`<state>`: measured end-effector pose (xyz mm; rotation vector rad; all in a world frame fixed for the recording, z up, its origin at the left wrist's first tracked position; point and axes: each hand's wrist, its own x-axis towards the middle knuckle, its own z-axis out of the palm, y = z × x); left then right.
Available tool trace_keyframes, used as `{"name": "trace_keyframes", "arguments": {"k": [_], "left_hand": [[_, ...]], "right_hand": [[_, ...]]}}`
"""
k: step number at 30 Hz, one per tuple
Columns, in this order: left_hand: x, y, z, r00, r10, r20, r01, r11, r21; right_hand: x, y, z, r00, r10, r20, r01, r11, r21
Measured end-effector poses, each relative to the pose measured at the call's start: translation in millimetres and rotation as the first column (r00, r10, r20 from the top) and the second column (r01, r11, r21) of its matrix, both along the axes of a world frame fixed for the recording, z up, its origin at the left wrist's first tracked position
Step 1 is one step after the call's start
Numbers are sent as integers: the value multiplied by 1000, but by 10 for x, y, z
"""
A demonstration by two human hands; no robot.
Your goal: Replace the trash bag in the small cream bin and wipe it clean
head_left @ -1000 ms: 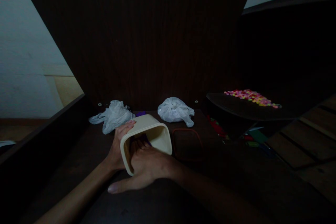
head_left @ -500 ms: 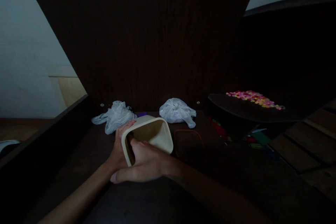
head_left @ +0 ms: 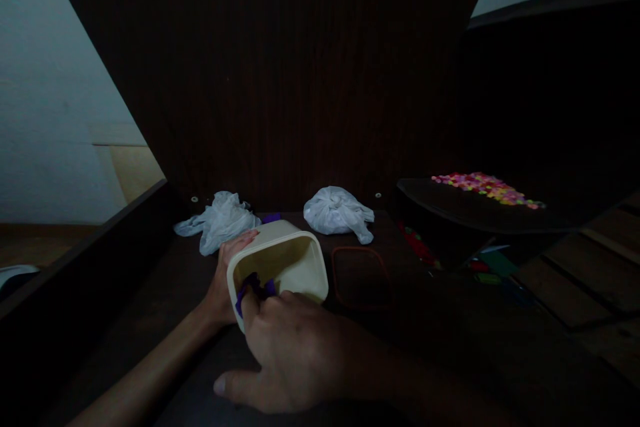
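Note:
A cream plastic container [head_left: 285, 230] is tilted on its side, with its open mouth turned toward me. My left hand [head_left: 227, 280] grips it from the left, fingers over the upper side and palm against the wall. My right hand [head_left: 295, 347] is at the mouth, its fingers curled into the lower left inside and its thumb sticking out to the left. At those fingertips is a crumpled purple cloth [head_left: 254, 285], pressed against the inner wall. Part of the cloth and some fingertips are hidden. To the right lies a lid with a reddish-brown rim [head_left: 360, 249].
Two whitish plastic bags, one loose [head_left: 225, 217] and one knotted [head_left: 335, 210], lie by the dark upright panel [head_left: 310, 80]. Between them shows a purple piece [head_left: 271, 217]. Bright pink and yellow bits [head_left: 487, 187] lie on a dark ledge [head_left: 450, 207] at right.
My right hand has drawn back toward me out of the container, bringing the purple cloth into sight. The container's mouth has shifted slightly left and down; my left hand still holds it.

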<state>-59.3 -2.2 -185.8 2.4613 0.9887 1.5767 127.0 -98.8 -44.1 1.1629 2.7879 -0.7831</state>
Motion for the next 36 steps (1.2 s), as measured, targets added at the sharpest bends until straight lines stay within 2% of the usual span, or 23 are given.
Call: {"name": "trace_keyframes", "arguments": {"k": [3, 8, 11, 14, 16, 20, 23, 28, 32, 36], "left_hand": [[-4, -7, 30, 995, -85, -48, 88, 994, 60], [-29, 33, -4, 993, -110, -34, 111, 994, 23], [-13, 37, -7, 993, -115, -39, 117, 992, 54], [27, 15, 30, 993, -118, -30, 121, 988, 101], [54, -7, 64, 990, -131, -44, 135, 984, 118], [92, -36, 113, 990, -122, -73, 132, 981, 141], [109, -32, 118, 990, -128, -66, 138, 976, 167], [117, -10, 55, 996, -84, -31, 88, 984, 154], [92, 0, -21, 999, -43, 34, 40, 996, 81], [57, -2, -29, 999, -38, 11, 38, 997, 60]], "right_hand": [[-17, 47, -64, 997, 41, 72, -44, 999, 32], [-52, 246, -286, 999, 38, 21, -39, 996, 76], [-72, 369, -426, 999, 29, -19, -28, 998, 54], [-82, 452, -483, 999, 24, -22, -23, 998, 53], [-82, 490, -471, 998, 50, 36, -51, 997, 51], [-89, 556, -420, 951, 193, 243, -192, 981, -28], [-97, 594, -431, 922, 235, 307, -224, 972, -72], [-68, 610, -424, 947, 201, 252, -197, 980, -41], [-3, 520, -264, 976, 171, 135, -166, 985, -48], [93, 324, -116, 984, 151, 97, -150, 989, -10]]}}
